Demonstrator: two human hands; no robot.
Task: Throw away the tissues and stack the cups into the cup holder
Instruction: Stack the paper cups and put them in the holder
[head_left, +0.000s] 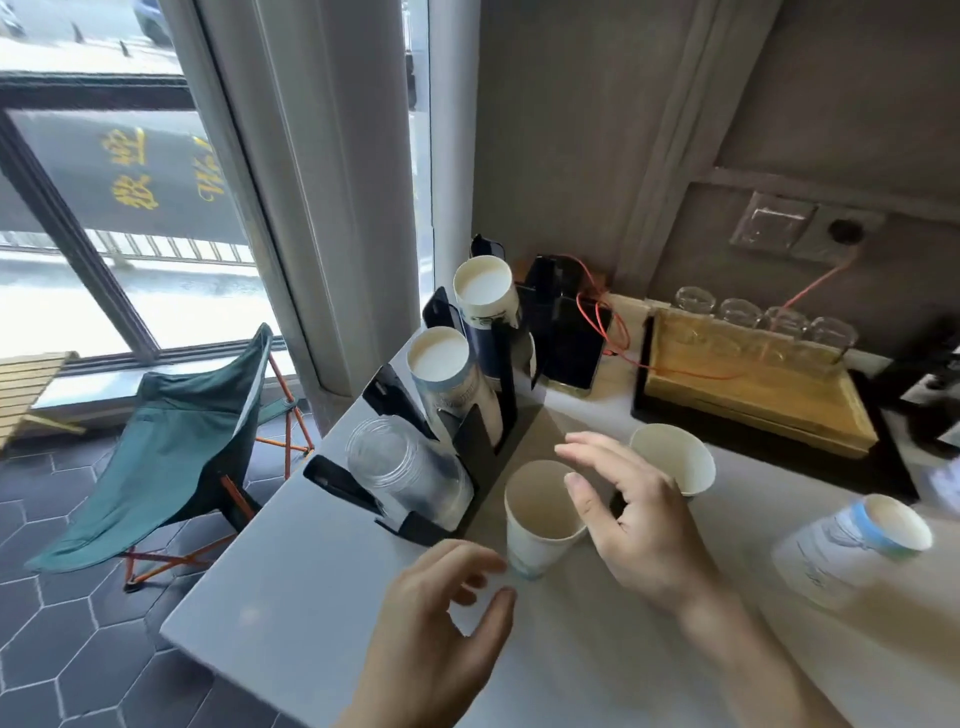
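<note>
Head camera looks steeply down, close over the counter (311, 561) corner

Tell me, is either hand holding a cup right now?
No. The left hand and right hand are both open beside the nearest paper cup, gripping nothing.

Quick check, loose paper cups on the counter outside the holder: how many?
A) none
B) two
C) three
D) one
C: one upright cup sits between the open hands, a second upright cup stands behind the right hand, and a third cup lies on its side at the right edge of the counter.
</note>
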